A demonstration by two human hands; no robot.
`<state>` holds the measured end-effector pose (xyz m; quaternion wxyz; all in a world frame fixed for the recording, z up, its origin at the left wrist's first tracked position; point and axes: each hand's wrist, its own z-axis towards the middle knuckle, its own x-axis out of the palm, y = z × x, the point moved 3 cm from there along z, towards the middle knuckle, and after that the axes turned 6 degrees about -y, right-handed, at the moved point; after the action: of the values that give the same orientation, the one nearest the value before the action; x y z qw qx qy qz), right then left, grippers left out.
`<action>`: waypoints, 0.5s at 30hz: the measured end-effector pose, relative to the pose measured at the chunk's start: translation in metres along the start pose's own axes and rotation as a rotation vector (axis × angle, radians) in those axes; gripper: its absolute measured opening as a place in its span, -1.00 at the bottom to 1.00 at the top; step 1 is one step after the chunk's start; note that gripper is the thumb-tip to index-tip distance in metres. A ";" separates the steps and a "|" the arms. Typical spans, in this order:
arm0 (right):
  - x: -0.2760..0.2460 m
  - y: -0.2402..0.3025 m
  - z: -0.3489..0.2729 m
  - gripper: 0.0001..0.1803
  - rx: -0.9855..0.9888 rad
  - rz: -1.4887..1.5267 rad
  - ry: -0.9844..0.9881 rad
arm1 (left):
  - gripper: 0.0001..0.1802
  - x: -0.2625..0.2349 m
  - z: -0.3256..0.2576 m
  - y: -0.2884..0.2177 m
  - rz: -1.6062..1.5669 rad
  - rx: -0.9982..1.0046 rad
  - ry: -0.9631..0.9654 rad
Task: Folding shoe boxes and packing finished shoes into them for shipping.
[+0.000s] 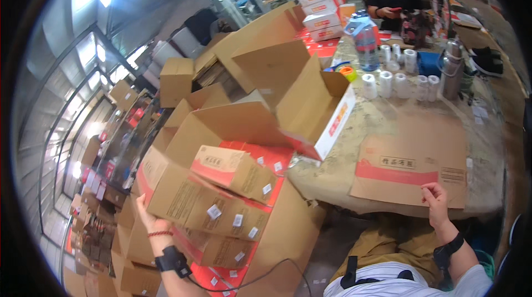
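Note:
My left hand [153, 220] grips the end of a long brown carton [188, 194] with white labels, its fingers at the carton's left edge. This carton sits tilted among other small cartons in a big open cardboard box [233, 122]. One more small carton [219, 164] lies just beyond it, against red packs [271, 155]. On the right, my right hand [436, 200] is closed in a pinch over the near edge of a flat cardboard sheet [410, 158] with a red band. Whatever its fingers hold, if anything, cannot be made out.
An open white-sided box [335, 122] stands at the table's [316, 183] left edge. White rolls [386, 83], a large water bottle [366, 47] and a steel flask [451, 70] stand farther back. A person [393, 0] sits at the far side. A cable [271, 266] hangs from my left wrist.

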<state>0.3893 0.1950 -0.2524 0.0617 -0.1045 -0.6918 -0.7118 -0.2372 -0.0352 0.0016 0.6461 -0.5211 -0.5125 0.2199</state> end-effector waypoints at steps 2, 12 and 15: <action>-0.017 0.002 0.003 -0.93 -0.020 -0.018 -0.050 | -0.56 -0.008 0.002 -0.008 0.023 0.353 -0.163; -0.101 0.018 -0.013 -0.57 -0.358 -0.792 -0.198 | -0.56 0.140 -0.112 0.213 0.915 0.985 0.635; -0.084 0.034 -0.013 -0.16 -0.423 -1.299 -0.247 | -0.37 0.164 -0.129 0.341 0.844 0.539 0.942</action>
<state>0.4779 0.1760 -0.2394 -0.4777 0.2410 -0.4626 -0.7069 0.0247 0.1639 -0.2247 0.7660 -0.5375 0.1427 0.3224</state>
